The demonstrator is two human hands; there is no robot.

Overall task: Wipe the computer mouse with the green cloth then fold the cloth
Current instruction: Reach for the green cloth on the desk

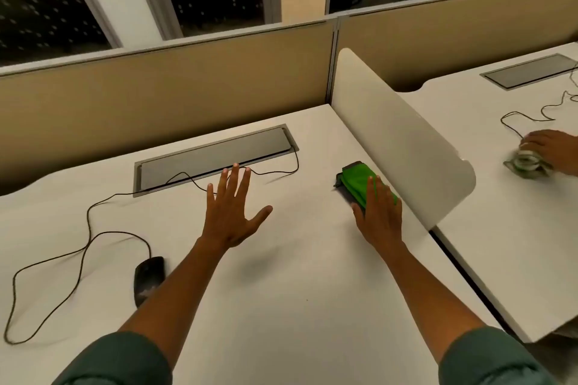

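A black wired computer mouse [148, 275] lies on the white desk [297, 291] at the near left, partly hidden behind my left forearm. The green cloth [356, 180], folded with a dark grey edge showing, lies at the right by the white divider. My right hand [380, 216] rests flat on the cloth's near end, fingers stretched over it. My left hand [233, 209] hovers above the middle of the desk with its fingers spread, holding nothing, well away from both the mouse and the cloth.
The mouse's black cable [90, 228] loops across the left of the desk into a grey cable hatch [215, 156]. A white divider panel [400, 134] stands right of the cloth. On the neighbouring desk another person's hand [550, 150] holds a blurred object.
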